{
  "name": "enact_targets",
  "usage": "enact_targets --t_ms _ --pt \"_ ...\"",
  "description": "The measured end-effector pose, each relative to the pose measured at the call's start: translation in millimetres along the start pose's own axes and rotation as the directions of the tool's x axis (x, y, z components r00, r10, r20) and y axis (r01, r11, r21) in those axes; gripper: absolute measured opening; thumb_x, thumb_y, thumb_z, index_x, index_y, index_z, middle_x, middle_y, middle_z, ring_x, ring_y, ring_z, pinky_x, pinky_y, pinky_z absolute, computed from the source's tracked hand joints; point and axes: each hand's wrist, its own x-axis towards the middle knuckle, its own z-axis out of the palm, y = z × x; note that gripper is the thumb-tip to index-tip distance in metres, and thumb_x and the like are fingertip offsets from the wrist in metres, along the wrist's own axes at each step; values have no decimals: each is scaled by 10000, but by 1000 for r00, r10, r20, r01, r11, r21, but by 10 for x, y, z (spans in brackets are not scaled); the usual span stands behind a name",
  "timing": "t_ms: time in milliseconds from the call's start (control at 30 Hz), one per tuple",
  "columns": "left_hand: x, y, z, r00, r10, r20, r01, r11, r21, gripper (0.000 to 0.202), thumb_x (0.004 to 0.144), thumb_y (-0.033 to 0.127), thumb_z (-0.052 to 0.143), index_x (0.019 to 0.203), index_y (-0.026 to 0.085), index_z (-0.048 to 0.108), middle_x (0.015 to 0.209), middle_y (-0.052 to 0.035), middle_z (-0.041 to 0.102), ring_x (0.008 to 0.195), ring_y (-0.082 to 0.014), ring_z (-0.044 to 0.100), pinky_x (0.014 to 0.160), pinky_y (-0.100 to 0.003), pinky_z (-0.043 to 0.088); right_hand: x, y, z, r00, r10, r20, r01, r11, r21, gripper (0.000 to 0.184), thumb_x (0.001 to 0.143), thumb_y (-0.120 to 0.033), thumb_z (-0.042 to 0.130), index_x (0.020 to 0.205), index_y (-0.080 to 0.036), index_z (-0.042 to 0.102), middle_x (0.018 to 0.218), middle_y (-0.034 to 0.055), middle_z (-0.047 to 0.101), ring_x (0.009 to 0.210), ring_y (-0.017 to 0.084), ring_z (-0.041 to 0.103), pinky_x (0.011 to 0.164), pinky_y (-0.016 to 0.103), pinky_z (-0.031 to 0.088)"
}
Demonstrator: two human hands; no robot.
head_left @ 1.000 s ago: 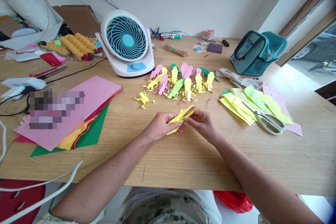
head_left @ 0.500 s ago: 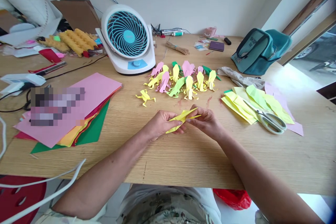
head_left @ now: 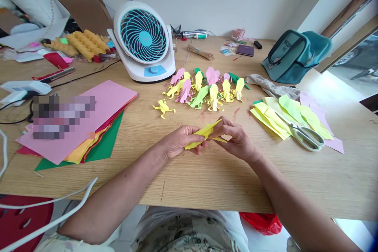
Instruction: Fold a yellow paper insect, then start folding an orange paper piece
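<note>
A folded piece of yellow paper (head_left: 203, 134) with pointed flaps is between my hands, just above the wooden table. My left hand (head_left: 183, 141) pinches its left part, thumb on top and fingers beneath. At the right end, my right hand (head_left: 234, 138) has its fingers bent round the pointed flaps, with one flap sticking out below. Beyond my hands lies a small yellow paper frog (head_left: 163, 108). Several more folded paper figures in yellow, pink and green stand in a cluster, such as a pink one (head_left: 184, 91).
Left lies a stack of coloured paper (head_left: 112, 96); behind it stands a white and blue fan (head_left: 144, 39). On the right, scissors (head_left: 308, 138) rest on yellow paper pieces (head_left: 270, 118) near a grey cloth (head_left: 267, 85) and a teal bag (head_left: 295, 57). The table's front edge (head_left: 206, 208) is close to me.
My right hand has turned and its fingers have lifted and curled more round the paper's flaps, which are spread wider. My left hand keeps its pinch, with only a slight shift.
</note>
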Motion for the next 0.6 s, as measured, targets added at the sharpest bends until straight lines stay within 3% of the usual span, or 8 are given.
enact_targets --t_ms 200,300,433,500,600 --pt "-15 18 -16 999 41 34 -44 992 119 444 732 538 754 831 114 666 702 -19 629 537 -64 505 471 -178 398 1 -56 -11 998 22 64 -24 999 30 128 924 -274 604 914 -253 730 822 64 623 779 183 582 692 318 486" --pt "-5 1 -30 999 38 23 -41 990 135 449 725 540 763 824 114 662 680 -6 614 536 -59 495 467 -170 371 -4 -44 -11 997 20 78 -24 999 40 128 921 -252 608 939 -257 735 845 66 636 793 182 588 705 318 487" --pt "6 -16 -55 999 37 14 -38 992 121 427 726 506 777 861 118 664 714 -14 644 552 -61 511 498 -177 397 0 1 18 999 33 -11 -32 997 63 76 888 -241 655 905 -251 729 843 56 629 771 173 582 697 320 478" --pt "15 -20 -58 997 76 -8 -75 992 102 415 722 486 786 866 119 659 711 -15 652 552 -64 515 516 -187 422 9 11 43 989 107 -98 -97 990 100 63 873 -283 679 840 -238 709 803 41 609 752 168 569 695 320 474" --pt "29 -22 -38 972 214 -97 -200 970 141 392 736 473 773 859 122 648 711 -13 659 543 -72 522 530 -204 446 29 -24 62 937 314 -155 -269 928 257 190 878 -388 666 799 -217 646 740 17 576 690 150 539 644 296 457"
